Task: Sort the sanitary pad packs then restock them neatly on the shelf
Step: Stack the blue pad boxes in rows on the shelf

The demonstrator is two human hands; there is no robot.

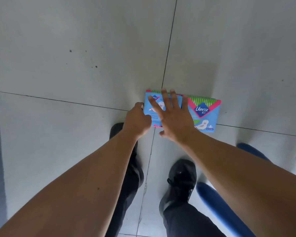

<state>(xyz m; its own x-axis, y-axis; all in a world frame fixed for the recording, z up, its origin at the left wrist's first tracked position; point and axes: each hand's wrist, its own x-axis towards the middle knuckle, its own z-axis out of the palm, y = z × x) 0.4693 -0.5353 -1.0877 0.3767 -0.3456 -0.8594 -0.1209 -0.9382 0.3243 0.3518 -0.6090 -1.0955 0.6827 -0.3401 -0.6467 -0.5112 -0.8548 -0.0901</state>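
Two light-blue Libresse sanitary pad packs with pink and green trim sit side by side above the grey tiled floor. My left hand (138, 119) grips the left edge of the left pack (152, 115), fingers curled around it. My right hand (173, 115) is spread flat with fingers apart across the front of the left pack and the seam between the two. The right pack (204, 115) shows its logo and lies partly under my right palm. No shelf is in view.
Grey floor tiles (75, 48) with dark grout lines fill the view. My black shoes (181, 180) and dark trousers are below the hands. A blue rounded object (217, 204) lies at the lower right, and a dark edge runs along the far left.
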